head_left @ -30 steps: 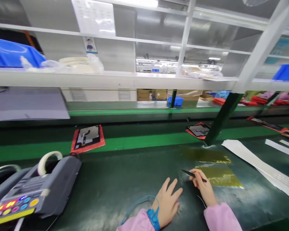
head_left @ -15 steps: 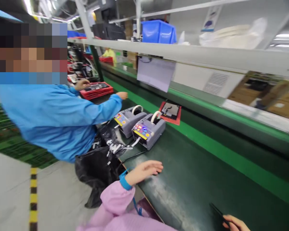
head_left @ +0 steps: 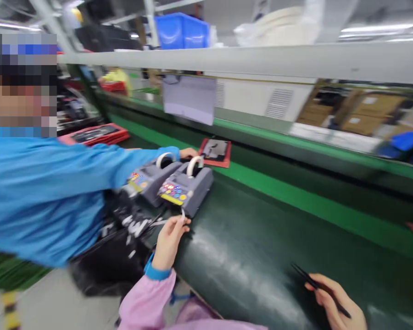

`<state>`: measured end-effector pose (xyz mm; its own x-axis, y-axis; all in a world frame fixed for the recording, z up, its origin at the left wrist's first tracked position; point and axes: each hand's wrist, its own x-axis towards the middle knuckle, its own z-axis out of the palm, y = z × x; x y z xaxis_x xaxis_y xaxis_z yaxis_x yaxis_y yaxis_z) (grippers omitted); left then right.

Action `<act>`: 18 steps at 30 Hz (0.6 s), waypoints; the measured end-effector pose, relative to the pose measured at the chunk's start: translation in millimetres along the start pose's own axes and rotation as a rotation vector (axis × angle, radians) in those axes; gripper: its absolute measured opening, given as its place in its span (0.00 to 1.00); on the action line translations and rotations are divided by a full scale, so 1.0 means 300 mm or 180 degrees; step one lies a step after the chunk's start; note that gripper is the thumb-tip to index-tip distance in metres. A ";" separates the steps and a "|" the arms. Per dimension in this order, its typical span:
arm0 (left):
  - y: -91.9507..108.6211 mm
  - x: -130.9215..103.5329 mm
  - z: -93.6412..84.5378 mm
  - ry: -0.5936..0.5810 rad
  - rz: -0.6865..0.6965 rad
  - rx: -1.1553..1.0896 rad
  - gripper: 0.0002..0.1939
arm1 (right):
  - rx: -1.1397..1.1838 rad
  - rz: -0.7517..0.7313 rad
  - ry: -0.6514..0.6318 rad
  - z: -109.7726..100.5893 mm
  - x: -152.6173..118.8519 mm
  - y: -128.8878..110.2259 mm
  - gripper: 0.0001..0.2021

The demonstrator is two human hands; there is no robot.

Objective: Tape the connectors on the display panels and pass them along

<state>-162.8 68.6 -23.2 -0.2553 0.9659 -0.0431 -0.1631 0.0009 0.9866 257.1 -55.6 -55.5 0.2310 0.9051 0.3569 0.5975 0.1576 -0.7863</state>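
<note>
My left hand (head_left: 170,240), with a blue wrist strap (head_left: 157,270), pinches a short white strip of tape (head_left: 183,214) at the front of the nearer tape dispenser (head_left: 186,188). This grey machine has lit buttons, a yellow edge and a white tape roll (head_left: 194,166) on top. A second tape dispenser (head_left: 151,178) stands directly beside it on the left. Over the dark green bench (head_left: 248,238), my right hand (head_left: 337,298) is closed around black tweezers (head_left: 308,277), whose tips point away to the upper left.
A co-worker in a blue smock (head_left: 55,183) reaches behind the dispensers to a red tray (head_left: 217,153) holding a flat part. More red trays (head_left: 99,135) are stacked at the left. A black bag (head_left: 106,270) with tape scraps hangs at the bench edge. Overhead runs a shelf (head_left: 261,59).
My left hand has gone from open over the bench to pinching tape at the dispenser. The co-worker's arm has stretched to the red tray. The view has turned right.
</note>
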 end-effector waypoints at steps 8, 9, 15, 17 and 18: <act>-0.168 -0.076 0.326 -0.2766 0.0430 0.1116 0.22 | -0.1765 0.0099 0.0017 -0.154 0.363 0.114 0.16; -0.174 -0.067 0.359 -0.2984 0.0584 0.1286 0.22 | -0.1992 0.0268 0.0068 -0.215 0.420 0.155 0.12; -0.165 0.014 0.583 -0.3262 0.0239 0.0940 0.26 | -0.3188 0.1140 0.0117 -0.670 0.612 0.382 0.08; -0.174 0.012 0.677 -0.3173 0.0032 0.0577 0.29 | -0.3435 0.1409 0.0030 -0.793 0.614 0.442 0.15; -0.183 0.003 0.726 -0.3142 -0.0043 0.0423 0.31 | -0.3523 0.1524 -0.0042 -0.838 0.612 0.471 0.16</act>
<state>53.5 126.0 -43.2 0.6627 0.7480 0.0361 -0.0366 -0.0158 0.9992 577.0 33.6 25.8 0.6051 0.7842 0.1372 0.7896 -0.6132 0.0231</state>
